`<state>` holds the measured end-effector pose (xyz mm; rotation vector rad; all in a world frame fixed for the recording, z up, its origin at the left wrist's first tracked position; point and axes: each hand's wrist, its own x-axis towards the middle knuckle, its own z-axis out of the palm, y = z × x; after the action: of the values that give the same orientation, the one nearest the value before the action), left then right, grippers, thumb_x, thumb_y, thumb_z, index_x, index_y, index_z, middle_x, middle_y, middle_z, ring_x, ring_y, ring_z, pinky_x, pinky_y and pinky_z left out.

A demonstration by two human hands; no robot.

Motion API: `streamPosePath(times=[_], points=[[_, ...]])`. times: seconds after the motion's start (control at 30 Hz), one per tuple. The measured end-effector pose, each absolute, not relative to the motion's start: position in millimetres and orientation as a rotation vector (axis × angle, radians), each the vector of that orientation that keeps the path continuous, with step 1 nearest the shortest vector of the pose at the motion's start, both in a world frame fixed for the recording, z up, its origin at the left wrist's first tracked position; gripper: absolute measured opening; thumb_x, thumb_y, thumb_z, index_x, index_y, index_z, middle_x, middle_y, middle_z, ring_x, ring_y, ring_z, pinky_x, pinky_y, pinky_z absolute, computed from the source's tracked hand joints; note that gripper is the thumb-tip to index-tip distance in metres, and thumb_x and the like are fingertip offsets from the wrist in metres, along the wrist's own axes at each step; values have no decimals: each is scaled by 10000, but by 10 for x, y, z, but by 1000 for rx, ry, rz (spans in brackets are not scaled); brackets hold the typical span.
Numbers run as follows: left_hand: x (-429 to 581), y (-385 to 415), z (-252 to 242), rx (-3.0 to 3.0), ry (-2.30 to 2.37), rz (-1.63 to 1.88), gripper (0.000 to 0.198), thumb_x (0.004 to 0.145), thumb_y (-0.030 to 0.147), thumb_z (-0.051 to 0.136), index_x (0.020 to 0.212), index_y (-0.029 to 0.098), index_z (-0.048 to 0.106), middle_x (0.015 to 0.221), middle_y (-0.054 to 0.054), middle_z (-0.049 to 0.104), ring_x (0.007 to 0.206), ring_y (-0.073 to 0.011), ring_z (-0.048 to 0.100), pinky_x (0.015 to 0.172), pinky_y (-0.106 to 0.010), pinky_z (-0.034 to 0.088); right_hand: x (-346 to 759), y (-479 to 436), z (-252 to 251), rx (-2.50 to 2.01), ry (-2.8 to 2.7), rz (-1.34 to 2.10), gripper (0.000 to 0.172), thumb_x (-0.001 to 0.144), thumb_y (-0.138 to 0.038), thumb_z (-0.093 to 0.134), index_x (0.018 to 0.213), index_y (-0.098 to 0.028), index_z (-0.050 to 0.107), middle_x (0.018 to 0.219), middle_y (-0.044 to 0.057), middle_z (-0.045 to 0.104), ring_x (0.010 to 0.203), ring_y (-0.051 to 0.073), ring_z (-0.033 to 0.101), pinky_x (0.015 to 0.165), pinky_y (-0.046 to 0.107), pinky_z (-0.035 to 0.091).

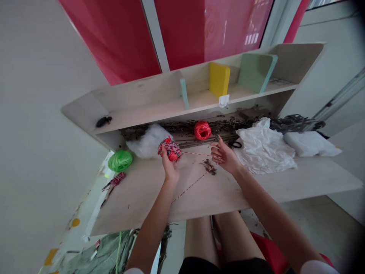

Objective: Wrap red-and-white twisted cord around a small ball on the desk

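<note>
Left hand (170, 170) grips twine ball (170, 149); strand (196, 153) level to right hand (225, 156).

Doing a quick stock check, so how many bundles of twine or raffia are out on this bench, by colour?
Red-and-white: 2 (twine ball in the left hand; small hank)
Red: 1 (red raffia ball)
Green: 1 (green raffia ball)
Total: 4
</note>
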<state>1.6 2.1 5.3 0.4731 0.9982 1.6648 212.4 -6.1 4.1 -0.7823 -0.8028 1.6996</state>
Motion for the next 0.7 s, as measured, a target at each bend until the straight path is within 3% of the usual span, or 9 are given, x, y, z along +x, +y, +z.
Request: streamPosePath(times=[0.23, 0.47, 0.53, 0.7], points=[[-115, 41, 135, 320, 923, 1921, 502, 877, 568, 436, 1353, 408, 437, 1259, -9, 601, 991, -151, 624, 778, -235, 504, 2080, -80, 21, -860, -807, 1675, 438, 668, -574, 741, 826, -212, 551, 533, -91, 240, 445, 61, 201, 385, 216, 126], [-336, 173, 110, 203, 950, 2047, 589, 837, 682, 365, 1149, 240, 599, 1014, -62, 629, 770, -120, 608, 637, -194, 486, 2042, -37, -78, -870, -814, 1622, 336, 649, -397, 786, 775, -196, 547, 467, -119, 254, 378, 29, 149, 355, 193, 66], [-437, 205, 120, 176, 923, 2081, 572, 844, 673, 350, 1149, 253, 590, 977, -46, 622, 730, -106, 593, 619, -182, 477, 2131, -15, -51, -819, -701, 1616, 302, 661, -367, 773, 769, -209, 540, 454, -125, 225, 366, 35, 112, 339, 202, 53], [-638, 215, 231, -67, 834, 2117, 582, 914, 604, 215, 1191, 242, 575, 850, -24, 598, 684, -92, 577, 558, -146, 442, 2497, 29, 22, -662, -495, 1472, 328, 719, -496, 707, 722, -219, 530, 438, -107, 249, 353, 51, 164, 322, 202, 166]])
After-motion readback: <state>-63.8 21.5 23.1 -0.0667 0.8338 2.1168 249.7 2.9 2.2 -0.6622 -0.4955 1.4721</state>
